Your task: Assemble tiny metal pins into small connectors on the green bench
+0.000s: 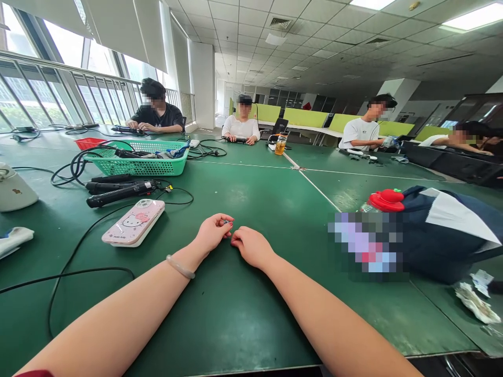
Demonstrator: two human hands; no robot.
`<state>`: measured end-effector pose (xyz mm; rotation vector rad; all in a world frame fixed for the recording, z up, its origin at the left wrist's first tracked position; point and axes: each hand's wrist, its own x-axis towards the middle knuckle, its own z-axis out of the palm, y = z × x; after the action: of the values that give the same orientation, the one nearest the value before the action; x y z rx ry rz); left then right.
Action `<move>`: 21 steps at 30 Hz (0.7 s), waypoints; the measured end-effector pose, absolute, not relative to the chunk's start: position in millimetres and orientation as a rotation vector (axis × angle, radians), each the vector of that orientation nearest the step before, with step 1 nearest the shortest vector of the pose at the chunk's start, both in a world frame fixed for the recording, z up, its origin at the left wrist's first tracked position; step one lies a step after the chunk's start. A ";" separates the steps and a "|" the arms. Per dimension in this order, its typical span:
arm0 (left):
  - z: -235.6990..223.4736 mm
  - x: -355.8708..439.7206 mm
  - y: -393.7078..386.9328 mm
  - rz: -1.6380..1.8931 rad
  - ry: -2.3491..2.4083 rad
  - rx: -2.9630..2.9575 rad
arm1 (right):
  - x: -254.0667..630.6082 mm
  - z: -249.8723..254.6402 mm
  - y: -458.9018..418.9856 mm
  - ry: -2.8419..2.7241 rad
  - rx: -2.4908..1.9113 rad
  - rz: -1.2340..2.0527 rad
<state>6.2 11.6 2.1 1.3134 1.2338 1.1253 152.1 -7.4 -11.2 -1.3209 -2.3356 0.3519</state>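
My left hand (pixel 214 230), with a pale bangle (pixel 179 267) on its wrist, is closed above the green table (pixel 236 314). Between its thumb and fingers shows a small dark and silvery thing (pixel 226 222), too small to name. Close beside it on the right, my right hand (pixel 251 245) is curled with its fingertips pressed together. Whatever those fingertips hold, if anything, is hidden. A pink phone case with a cartoon cat (pixel 134 222) lies left of my left hand.
Black handheld devices (pixel 121 192) and cables lie before a green basket (pixel 141 165). A dark bag (pixel 451 230) and a red-lidded bottle (pixel 387 200) stand right, with crumpled tissue (pixel 477 303) nearby. A drink bottle (pixel 280 144) stands farther off. Several people sit around the table.
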 end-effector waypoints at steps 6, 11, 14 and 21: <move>2.4 4.2 12.9 1.137 1.276 1.324 | 157.1 -8.0 -6.2 -2.110 -1.245 0.560; 1.1 3.7 12.1 1.151 1.283 1.346 | 161.6 -7.8 -5.3 -1.960 -1.204 0.602; -0.7 4.4 13.0 1.162 1.251 1.357 | 161.1 -9.8 -4.0 -1.903 -1.177 0.592; -0.2 6.5 10.6 1.148 1.093 1.270 | 158.8 -4.0 -6.1 -1.866 -1.116 0.455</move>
<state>6.5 10.6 -0.2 1.2702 1.0930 1.1480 158.8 -6.1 -4.0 -1.1158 -1.8656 0.4545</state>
